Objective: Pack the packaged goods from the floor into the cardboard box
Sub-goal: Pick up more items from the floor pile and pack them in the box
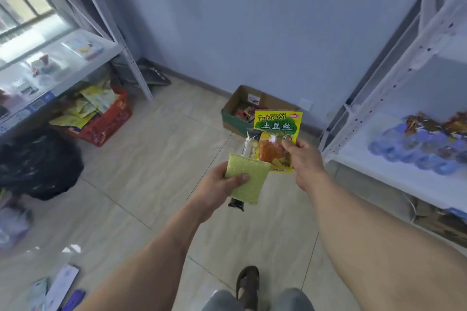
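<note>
Two bare forearms reach out over a tiled floor (156, 159), one sandalled foot (248, 284) showing between the knees below. Left hand (222, 184) grips a pale green packet (246, 178), thumb curled across its face, with a dark-ended wrapper (236, 204) poking out beneath it. Right hand (303, 159) pinches one yellow snack packet (276, 134) lettered "TuDouSi" by its edge, and a slim clear-and-black packet (250, 145) sits just beside it; which hand carries that one cannot be told. The hands are near each other but apart. One open cardboard box (242, 108) stands on the floor by the far wall, beyond the raised packets, with a few small items inside. At left, one red crate (108, 121) heaped with yellow packets sits under a metal shelf unit (131, 63), beside one black bag (38, 164). A second white shelf unit (404, 78) at right carries blue-wrapped goods (417, 149).
</note>
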